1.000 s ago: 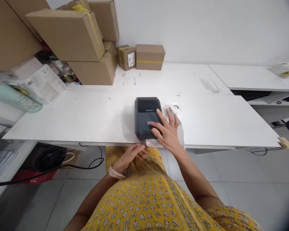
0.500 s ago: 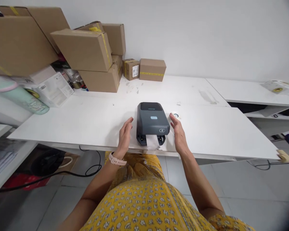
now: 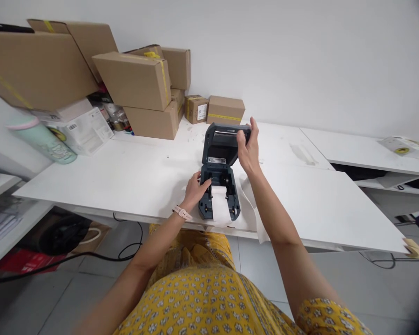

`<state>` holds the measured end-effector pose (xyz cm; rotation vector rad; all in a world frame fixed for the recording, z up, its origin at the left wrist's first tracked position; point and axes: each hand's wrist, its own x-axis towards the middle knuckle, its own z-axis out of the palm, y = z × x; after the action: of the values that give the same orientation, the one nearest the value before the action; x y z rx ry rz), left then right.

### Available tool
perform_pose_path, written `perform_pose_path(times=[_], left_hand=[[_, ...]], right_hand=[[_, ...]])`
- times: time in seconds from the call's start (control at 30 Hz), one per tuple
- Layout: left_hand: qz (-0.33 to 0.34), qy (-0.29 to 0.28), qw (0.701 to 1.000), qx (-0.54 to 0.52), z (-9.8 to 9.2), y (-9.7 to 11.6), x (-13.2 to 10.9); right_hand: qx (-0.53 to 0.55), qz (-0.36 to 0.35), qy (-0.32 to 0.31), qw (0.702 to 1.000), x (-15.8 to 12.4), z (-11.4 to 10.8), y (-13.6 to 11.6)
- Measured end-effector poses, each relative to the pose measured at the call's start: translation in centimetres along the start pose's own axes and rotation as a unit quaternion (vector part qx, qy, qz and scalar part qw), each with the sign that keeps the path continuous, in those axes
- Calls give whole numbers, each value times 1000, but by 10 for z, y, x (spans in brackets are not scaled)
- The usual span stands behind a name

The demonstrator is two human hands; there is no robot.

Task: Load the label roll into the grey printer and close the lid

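A dark grey label printer (image 3: 232, 188) stands on the white table (image 3: 153, 181) with its lid (image 3: 214, 151) raised. My right hand (image 3: 248, 151) grips the lid's upper right edge, thumb on the inner side. At the left wall of the printer's body is my left hand (image 3: 194, 190), its thumb over the rim and its fingers around the outside. Inside the body lies a small roll of white label paper (image 3: 220, 209), whose strip runs out over the front. A loose white paper strip (image 3: 261, 227) trails beside the printer, partly behind my right forearm.
Cardboard boxes (image 3: 131, 81) are stacked at the back left, with two smaller ones, including a brown carton (image 3: 226, 109), against the wall. A mint tumbler (image 3: 43, 139) leans at the left. A black cable (image 3: 91, 253) runs below the table.
The printer's lid has gone from closed to raised, showing the paper inside. My right hand has moved up onto the lid, and my left hand has come against the printer's side.
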<state>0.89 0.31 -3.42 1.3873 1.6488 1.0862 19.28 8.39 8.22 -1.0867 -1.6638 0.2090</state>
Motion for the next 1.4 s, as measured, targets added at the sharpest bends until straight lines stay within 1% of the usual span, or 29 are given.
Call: perform_pose_path(times=[0.03, 0.1, 0.13, 0.17, 0.2, 0.23, 0.27, 0.3, 0.33, 0.37, 0.43, 0.5, 0.57, 0.63, 0.67, 0.73, 0.77, 0.83, 0.9, 0.97, 1.0, 1.03, 1.1, 1.13, 1.2, 1.3, 1.33, 1.4], left_hand=[[2, -2, 1000, 19, 0, 2, 0], [4, 1, 999, 51, -2, 7, 1], [4, 4, 998, 65, -2, 9, 2], [4, 7, 997, 78, -2, 12, 2], [5, 9, 996, 92, -2, 14, 3], [7, 11, 994, 108, -1, 17, 4], [10, 13, 992, 123, -1, 19, 5], [15, 15, 990, 138, 0, 21, 6], [24, 17, 988, 153, 0, 23, 6], [35, 19, 984, 171, 1, 25, 6], [63, 15, 976, 209, 1, 26, 5], [83, 4, 967, 243, 2, 25, 3], [90, -6, 960, 263, 2, 24, 2], [98, -10, 958, 269, 2, 22, 0], [101, -11, 958, 269, 2, 22, 0], [104, -4, 958, 267, 2, 21, -1], [104, 1, 958, 266, 2, 21, -1], [103, 5, 958, 268, 2, 20, 0], [103, 3, 957, 271, 3, 20, 0], [102, 3, 957, 271, 3, 20, 1], [101, 7, 957, 271, 4, 19, 1], [99, 12, 958, 270, 5, 19, 2], [95, 18, 958, 270, 6, 19, 2], [93, 21, 958, 270, 6, 18, 3], [91, 25, 960, 265, 7, 17, 3], [95, 34, 964, 246, 6, 14, 3], [97, 38, 965, 239, 6, 13, 3], [100, 40, 967, 230, 6, 12, 3]], right_hand=[[-20, -16, 16, 1000, 3, -1, -2], [-51, -50, 40, 997, -3, -6, -7], [-59, -61, 25, 996, -11, -9, -10], [-61, -65, -25, 996, -20, -11, -11], [-62, -64, -106, 990, -30, -12, -12], [-65, -60, -208, 974, -39, -13, -10], [-72, -56, -313, 945, -46, -12, -8], [-82, -54, -405, 909, -52, -10, -4], [-93, -53, -475, 874, -56, -7, 0], [-104, -54, -522, 845, -59, -4, 5], [-115, -59, -576, 807, -60, 2, 14], [-103, -60, -608, 785, -57, 6, 20], [-66, -50, -621, 780, -53, 4, 21], [5, -31, -620, 784, -50, -6, 20], [50, -22, -609, 791, -49, -15, 19], [148, -8, -560, 815, -51, -41, 22], [200, -2, -518, 832, -53, -58, 26], [291, 11, -409, 865, -65, -97, 39], [337, 36, -290, 895, -83, -138, 60], [313, 99, -186, 926, -104, -176, 83], [283, 145, -150, 936, -115, -192, 95], [253, 192, -128, 940, -125, -204, 106], [208, 270, -124, 932, -142, -216, 128], [195, 297, -131, 925, -149, -216, 138], [181, 334, -145, 914, -161, -209, 155], [162, 367, -168, 901, -172, -196, 169], [155, 371, -178, 898, -172, -195, 170], [144, 360, -188, 902, -168, -200, 165]])
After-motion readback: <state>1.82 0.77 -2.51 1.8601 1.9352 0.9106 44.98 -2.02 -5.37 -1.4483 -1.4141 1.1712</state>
